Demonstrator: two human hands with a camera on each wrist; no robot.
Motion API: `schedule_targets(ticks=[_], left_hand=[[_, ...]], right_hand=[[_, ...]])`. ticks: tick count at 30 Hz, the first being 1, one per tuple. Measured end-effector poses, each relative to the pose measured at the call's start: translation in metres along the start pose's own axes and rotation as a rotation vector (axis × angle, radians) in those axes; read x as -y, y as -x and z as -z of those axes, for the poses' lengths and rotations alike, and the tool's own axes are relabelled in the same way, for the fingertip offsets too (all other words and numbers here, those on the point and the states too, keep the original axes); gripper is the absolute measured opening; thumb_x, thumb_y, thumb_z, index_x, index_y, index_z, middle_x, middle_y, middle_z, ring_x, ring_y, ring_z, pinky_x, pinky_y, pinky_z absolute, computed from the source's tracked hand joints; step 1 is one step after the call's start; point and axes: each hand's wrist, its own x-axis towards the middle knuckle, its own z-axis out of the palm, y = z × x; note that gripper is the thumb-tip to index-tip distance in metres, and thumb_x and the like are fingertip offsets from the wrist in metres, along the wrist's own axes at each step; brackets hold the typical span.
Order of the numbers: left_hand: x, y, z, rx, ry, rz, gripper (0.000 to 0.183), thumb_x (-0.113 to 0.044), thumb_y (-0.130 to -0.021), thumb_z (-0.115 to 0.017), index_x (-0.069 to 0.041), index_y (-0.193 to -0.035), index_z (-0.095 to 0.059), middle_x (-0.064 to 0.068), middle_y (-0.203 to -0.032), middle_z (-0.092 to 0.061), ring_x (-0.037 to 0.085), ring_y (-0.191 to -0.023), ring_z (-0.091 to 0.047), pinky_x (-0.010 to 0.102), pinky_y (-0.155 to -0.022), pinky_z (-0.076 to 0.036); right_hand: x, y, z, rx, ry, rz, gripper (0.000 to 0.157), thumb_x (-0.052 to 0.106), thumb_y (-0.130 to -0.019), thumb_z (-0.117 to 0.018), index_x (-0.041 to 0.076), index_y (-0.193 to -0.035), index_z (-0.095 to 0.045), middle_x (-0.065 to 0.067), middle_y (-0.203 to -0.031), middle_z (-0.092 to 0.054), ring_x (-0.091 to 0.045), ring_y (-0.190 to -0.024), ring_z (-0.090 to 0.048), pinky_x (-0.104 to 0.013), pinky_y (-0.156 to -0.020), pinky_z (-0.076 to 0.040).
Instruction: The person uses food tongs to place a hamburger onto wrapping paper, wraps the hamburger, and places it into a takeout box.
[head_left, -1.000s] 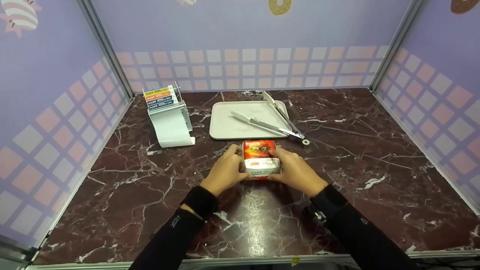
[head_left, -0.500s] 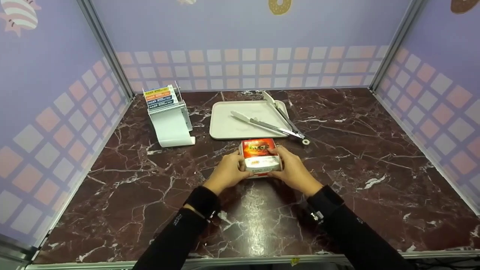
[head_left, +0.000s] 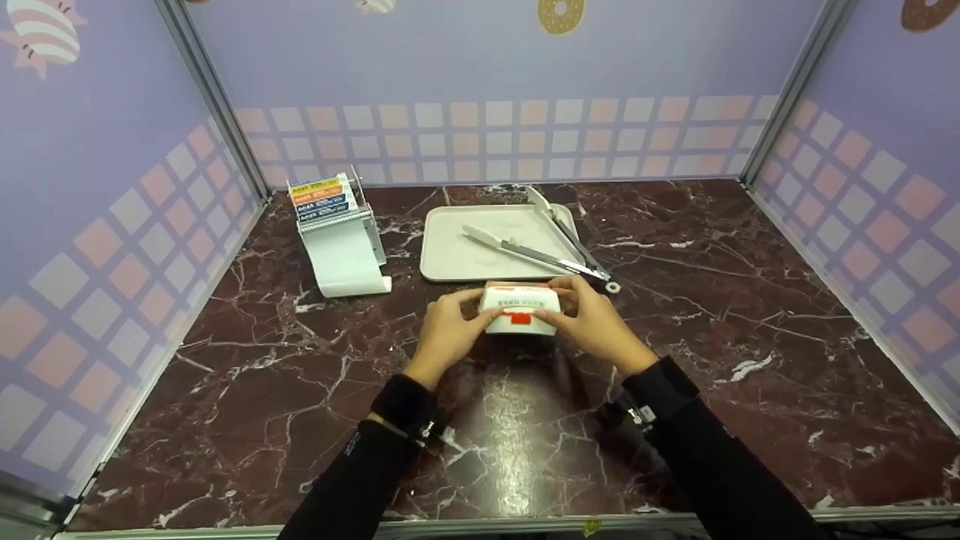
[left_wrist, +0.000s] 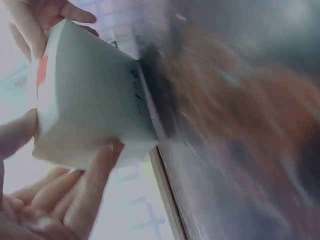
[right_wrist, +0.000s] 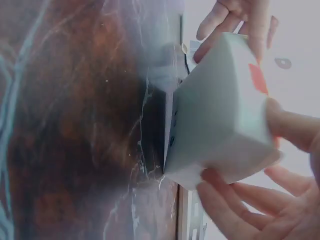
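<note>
Both hands hold a small white-and-red cardboard burger box (head_left: pixel 521 301) in the middle of the counter. My left hand (head_left: pixel 448 326) grips its left side, thumb on the front near a red tab (head_left: pixel 520 319). On the opposite side my right hand (head_left: pixel 598 324) grips it the same way. The box is tipped, so its front faces up toward the head view and its printed red lid shows only as a thin strip. In the left wrist view a large plain face of the box (left_wrist: pixel 95 95) appears close to the counter; contact there cannot be made out.
Behind the box lies a beige tray (head_left: pixel 442 262) with metal tongs (head_left: pixel 540 259) across it, handle end past its right corner. A label dispenser (head_left: pixel 326 199) with a hanging paper strip (head_left: pixel 341 259) stands at the back left. Patterned panels enclose the dark marbled counter (head_left: pixel 750 315).
The box has moved slightly away from the person and tipped; its red top has turned out of sight and the front has come up. Both hands have moved with it.
</note>
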Motion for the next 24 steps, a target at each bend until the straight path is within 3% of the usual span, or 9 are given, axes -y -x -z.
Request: schedule_targets(ticks=[3,6,11,16,19,22,24], left_hand=[[0.000,-0.004,-0.004,-0.038,0.013,0.048,0.048,-0.031,-0.098,-0.079,-0.003,-0.136,-0.071,0.020,-0.136,-0.069,0.036,-0.130,-0.065,0.050,-0.109,-0.051],[0.002,-0.007,-0.009,-0.074,0.066,0.077,0.046,-0.028,-0.099,-0.078,-0.002,-0.136,-0.070,0.025,-0.131,-0.071,0.039,-0.126,-0.066,0.051,-0.109,-0.050],[0.003,-0.012,-0.011,-0.123,0.058,0.062,0.044,-0.029,-0.099,-0.078,-0.001,-0.133,-0.071,0.020,-0.115,-0.071,0.036,-0.110,-0.068,0.048,-0.098,-0.053],[0.011,-0.013,-0.018,-0.234,0.057,0.070,0.041,-0.032,-0.095,-0.082,-0.005,-0.125,-0.078,0.010,-0.101,-0.071,0.029,-0.095,-0.068,0.041,-0.085,-0.053],[0.014,-0.014,-0.023,-0.277,0.154,0.057,0.038,-0.028,-0.093,-0.085,0.001,-0.116,-0.076,0.009,-0.094,-0.069,0.023,-0.083,-0.066,0.035,-0.076,-0.056],[0.015,-0.015,-0.026,-0.241,0.305,0.044,0.035,-0.023,-0.095,-0.083,-0.001,-0.112,-0.063,0.012,-0.097,-0.065,0.018,-0.075,-0.067,0.035,-0.066,-0.062],[0.016,-0.017,-0.027,-0.203,0.375,0.055,0.036,-0.021,-0.097,-0.081,-0.003,-0.119,-0.058,0.013,-0.099,-0.062,0.017,-0.069,-0.065,0.037,-0.060,-0.063]], right_hand=[[0.000,-0.004,-0.005,-0.064,0.000,-0.033,0.046,0.019,-0.098,-0.079,-0.002,-0.134,-0.058,-0.026,-0.133,-0.070,-0.036,-0.119,-0.072,-0.041,-0.094,-0.061],[-0.002,-0.008,-0.009,-0.114,-0.005,-0.043,0.043,0.024,-0.099,-0.079,0.000,-0.131,-0.064,-0.023,-0.128,-0.073,-0.033,-0.112,-0.075,-0.038,-0.090,-0.061],[-0.006,-0.016,-0.012,-0.138,-0.116,-0.084,0.046,0.024,-0.100,-0.077,-0.002,-0.136,-0.065,-0.025,-0.125,-0.074,-0.030,-0.108,-0.075,-0.026,-0.077,-0.061],[-0.010,-0.019,-0.020,-0.164,-0.172,-0.127,0.053,0.028,-0.103,-0.073,-0.002,-0.145,-0.061,-0.024,-0.123,-0.074,-0.022,-0.094,-0.075,-0.026,-0.073,-0.062],[-0.015,-0.017,-0.024,-0.214,-0.161,-0.121,0.052,0.028,-0.104,-0.072,-0.001,-0.146,-0.061,-0.022,-0.121,-0.076,-0.018,-0.089,-0.074,-0.022,-0.071,-0.060],[-0.021,-0.015,-0.025,-0.270,-0.169,-0.105,0.048,0.027,-0.104,-0.072,0.001,-0.144,-0.064,-0.019,-0.122,-0.076,-0.017,-0.090,-0.072,-0.019,-0.073,-0.057],[-0.024,-0.015,-0.025,-0.287,-0.167,-0.096,0.047,0.026,-0.104,-0.071,0.001,-0.143,-0.065,-0.017,-0.122,-0.076,-0.017,-0.092,-0.070,-0.019,-0.076,-0.055]])
